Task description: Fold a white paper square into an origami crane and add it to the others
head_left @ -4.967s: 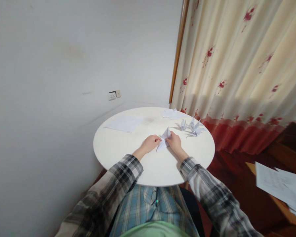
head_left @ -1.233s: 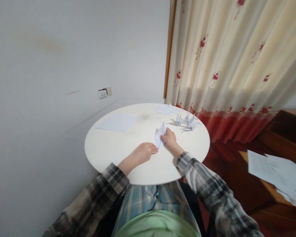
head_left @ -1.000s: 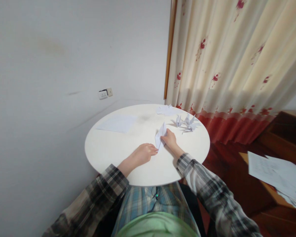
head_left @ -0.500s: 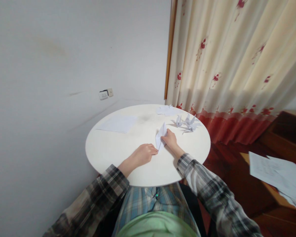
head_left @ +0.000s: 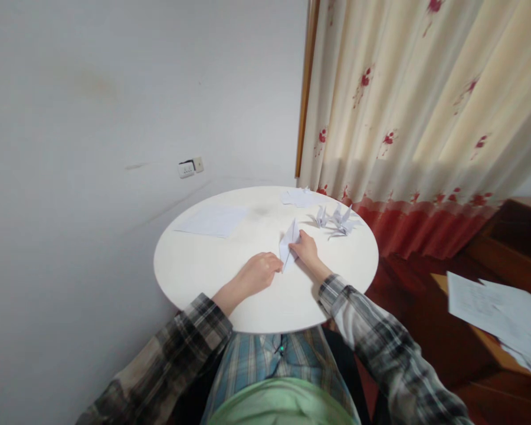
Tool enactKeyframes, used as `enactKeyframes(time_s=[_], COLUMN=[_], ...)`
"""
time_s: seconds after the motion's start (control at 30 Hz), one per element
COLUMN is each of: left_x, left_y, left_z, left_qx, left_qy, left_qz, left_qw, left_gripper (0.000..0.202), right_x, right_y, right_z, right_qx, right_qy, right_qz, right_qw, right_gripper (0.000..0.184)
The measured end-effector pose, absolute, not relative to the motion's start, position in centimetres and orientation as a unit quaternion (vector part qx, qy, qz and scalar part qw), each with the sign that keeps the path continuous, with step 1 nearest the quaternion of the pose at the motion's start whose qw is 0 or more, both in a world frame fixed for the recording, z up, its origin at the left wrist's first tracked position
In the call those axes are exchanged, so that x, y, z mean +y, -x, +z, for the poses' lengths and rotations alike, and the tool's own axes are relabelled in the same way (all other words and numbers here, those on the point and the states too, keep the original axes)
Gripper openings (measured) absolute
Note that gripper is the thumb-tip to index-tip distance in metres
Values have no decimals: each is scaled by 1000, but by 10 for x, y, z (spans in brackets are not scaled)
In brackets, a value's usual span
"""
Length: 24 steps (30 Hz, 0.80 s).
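Observation:
A white folded paper (head_left: 287,247), shaped like a long kite, is held at a tilt over the round white table (head_left: 194,277). My right hand (head_left: 306,248) pinches its right edge between thumb and fingers. At its lower tip, my left hand (head_left: 262,270) has its fingers drawn together against the paper, and they hide part of that end. Behind my right hand several folded paper cranes (head_left: 341,222) sit close together, with a single crane (head_left: 321,217) just to their left.
Flat white sheets (head_left: 212,221) lie at the table's left rear. More paper pieces (head_left: 297,198) rest at the back edge. A wall with a socket (head_left: 186,170) rises on the left, a curtain (head_left: 389,118) hangs at the right, and printed sheets (head_left: 495,313) lie on wooden furniture.
My left hand has shifted slightly up at the paper's lower tip, its fingers now more bent. My right hand keeps its pinch in the same place.

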State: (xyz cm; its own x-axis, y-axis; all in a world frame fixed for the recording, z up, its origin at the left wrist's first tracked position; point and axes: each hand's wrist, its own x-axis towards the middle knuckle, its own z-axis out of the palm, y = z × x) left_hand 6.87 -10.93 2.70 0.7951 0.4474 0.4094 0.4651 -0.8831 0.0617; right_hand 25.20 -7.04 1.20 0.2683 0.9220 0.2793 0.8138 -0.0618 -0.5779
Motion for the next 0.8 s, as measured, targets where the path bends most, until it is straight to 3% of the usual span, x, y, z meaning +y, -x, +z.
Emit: enactKeyframes(time_s=[0.23, 0.8], left_x=[-104, -98], left_y=[-68, -66], left_z=[20, 10], left_qx=[-238, -238], left_qy=[954, 958], left_qz=[-178, -156], left_qw=[28, -29], left_gripper=[52, 52], right_x=[-71, -68], right_y=[-252, -251], right_z=[10, 7], right_qx=[-604, -617], right_qy=[716, 702], right_qz=[72, 56], right_qw=[341, 352], right_gripper=[33, 24])
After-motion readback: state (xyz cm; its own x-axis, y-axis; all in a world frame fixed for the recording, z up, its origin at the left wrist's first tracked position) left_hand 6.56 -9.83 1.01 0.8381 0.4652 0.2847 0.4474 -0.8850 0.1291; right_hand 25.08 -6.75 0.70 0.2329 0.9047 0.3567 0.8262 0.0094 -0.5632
